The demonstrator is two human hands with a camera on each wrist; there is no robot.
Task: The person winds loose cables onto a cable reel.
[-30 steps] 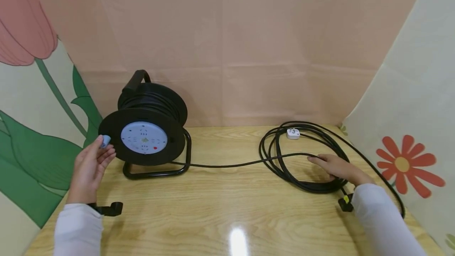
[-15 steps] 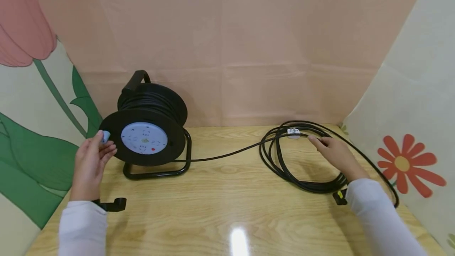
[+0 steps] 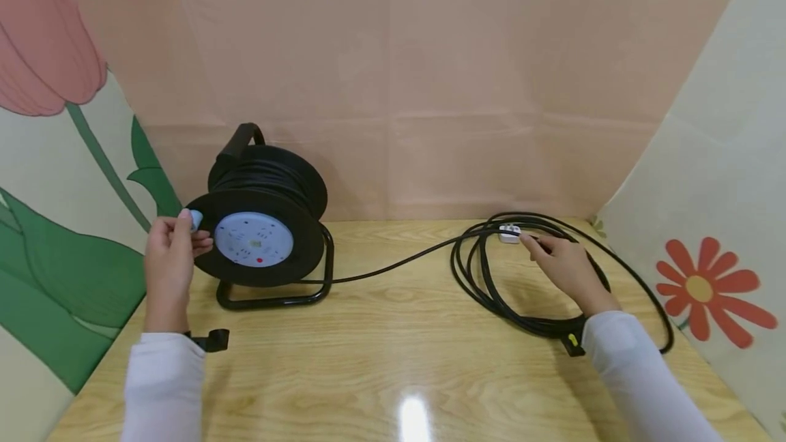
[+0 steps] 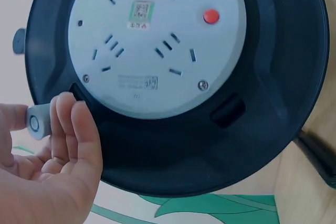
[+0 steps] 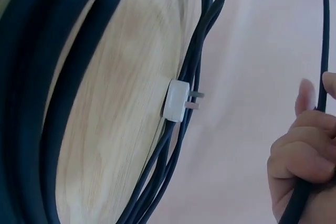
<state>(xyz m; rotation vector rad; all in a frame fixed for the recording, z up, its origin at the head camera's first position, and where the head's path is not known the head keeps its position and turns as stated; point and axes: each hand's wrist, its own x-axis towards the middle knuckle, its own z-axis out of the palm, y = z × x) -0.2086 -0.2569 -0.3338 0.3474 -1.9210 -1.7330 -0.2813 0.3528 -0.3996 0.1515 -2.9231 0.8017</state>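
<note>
A black cable reel (image 3: 303,247) with a pale blue socket panel (image 3: 254,239) stands at the left in the head view. My left hand (image 3: 170,258) pinches the blue-grey crank knob (image 4: 39,120) on the reel's face between thumb and index finger; the other fingers lie loosely bent beside the disc. Black cable (image 3: 399,265) runs from the reel to my right hand (image 3: 568,268), which grips it above the loose coil (image 3: 518,319). In the right wrist view, fingers (image 5: 304,161) curl round the cable. A white plug (image 5: 176,100) lies on the coil's far side.
The reel stands on a black tube frame (image 3: 276,301) on the wooden table (image 3: 368,360). A pink cloth backdrop (image 3: 430,87) rises behind the table, with flower-printed panels (image 3: 694,210) at both sides. One cable loop reaches right, near the panel.
The left hand has carried the knob upward, and the reel's face has turned slightly clockwise. My right hand has lifted the cable and moved left and away from me, toward the plug.
</note>
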